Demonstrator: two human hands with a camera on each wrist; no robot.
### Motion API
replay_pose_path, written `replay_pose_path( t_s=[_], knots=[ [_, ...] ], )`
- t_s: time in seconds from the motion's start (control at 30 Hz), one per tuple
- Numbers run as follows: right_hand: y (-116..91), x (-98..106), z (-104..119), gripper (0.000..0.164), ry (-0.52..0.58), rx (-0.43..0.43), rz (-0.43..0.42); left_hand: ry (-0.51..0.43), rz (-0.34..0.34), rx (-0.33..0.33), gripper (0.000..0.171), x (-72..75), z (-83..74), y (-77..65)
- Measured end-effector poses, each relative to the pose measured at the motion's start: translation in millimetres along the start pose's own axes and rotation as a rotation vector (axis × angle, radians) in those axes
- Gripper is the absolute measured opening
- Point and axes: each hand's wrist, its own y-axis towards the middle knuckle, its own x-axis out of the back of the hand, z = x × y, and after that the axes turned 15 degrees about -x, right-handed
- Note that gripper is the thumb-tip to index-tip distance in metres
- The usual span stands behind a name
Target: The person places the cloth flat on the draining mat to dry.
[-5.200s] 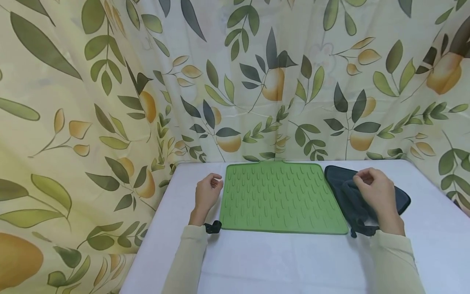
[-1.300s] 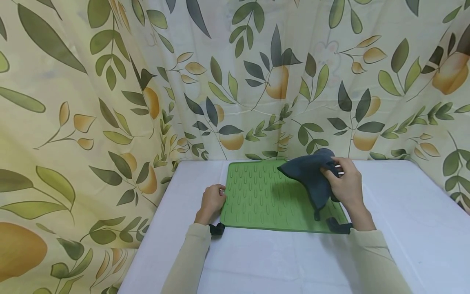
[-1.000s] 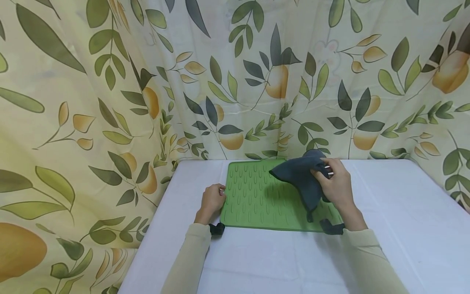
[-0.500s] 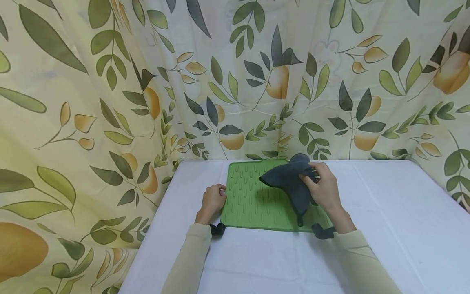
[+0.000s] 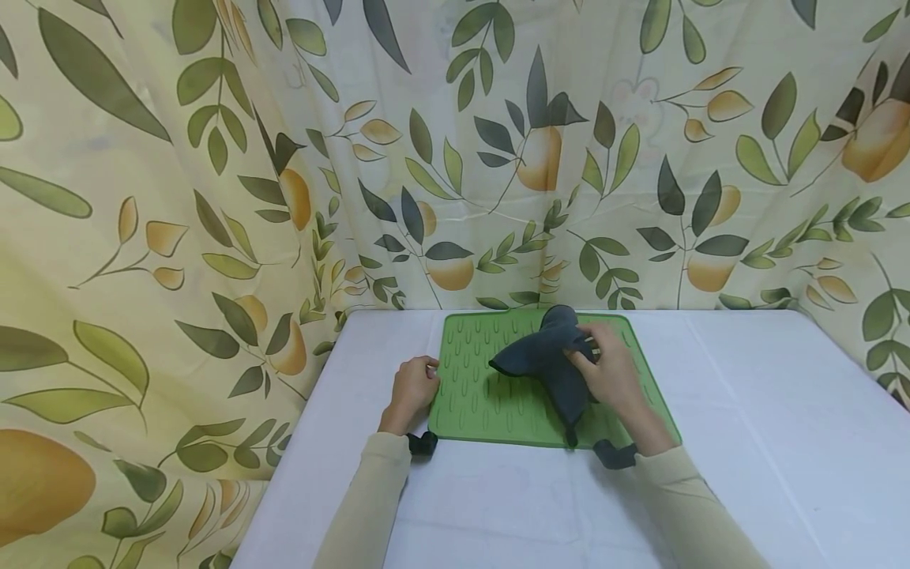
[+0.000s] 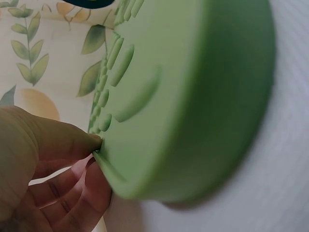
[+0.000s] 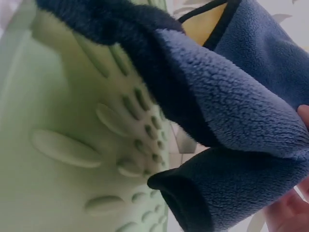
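Note:
A dark blue plush cloth [image 5: 550, 359] is pinched by my right hand [image 5: 613, 375], its corners drooping over the green ridged silicone mat [image 5: 465, 395]. In the right wrist view the folded cloth [image 7: 231, 96] hangs close above the mat's raised ridges; whether it touches them I cannot tell. My left hand [image 5: 412, 393] is at the mat's left edge. The left wrist view shows the left thumb and fingers [image 6: 72, 140] pinching the rim of the mat [image 6: 159, 145].
The mat lies on a table with a white cover [image 5: 768, 411]. Behind and to the left hangs a curtain [image 5: 398, 142] printed with fruit and leaves. Black wrist mounts [image 5: 423, 444] sit by both cuffs.
The cloth first lay at the mat's right side; my right hand lifted it and carried it left over the mat. My left hand came to the mat's left edge and stays there.

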Motion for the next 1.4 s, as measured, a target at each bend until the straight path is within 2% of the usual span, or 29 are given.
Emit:
replay_pose_path(
  t_s=[0.33,0.5,0.73,1.0,1.17,1.4],
  knots=[
    [-4,-11,-5,0.037,-0.03,0.021,0.125,0.0,0.008,0.007,0.029,0.2,-0.5,-0.8],
    [-6,-14,-7,0.04,-0.083,0.026,0.202,0.006,0.011,0.009,0.029,0.0,-0.5,-1.0],
    [-9,-18,-8,0.043,-0.173,-0.033,0.342,-0.001,-0.005,-0.011,0.028,-0.7,1.4,-1.2],
    [-16,-20,-10,0.042,-0.246,-0.021,0.462,-0.002,-0.006,-0.003,0.029,-0.6,0.2,-0.8],
    [-18,-21,-9,0.039,-0.255,0.018,0.491,-0.002,-0.009,-0.002,0.029,-0.2,-0.4,-1.0],
    [-20,-19,-7,0.042,-0.263,0.013,0.569,0.001,-0.007,-0.003,0.029,0.2,-0.3,-1.9]
  ],
)
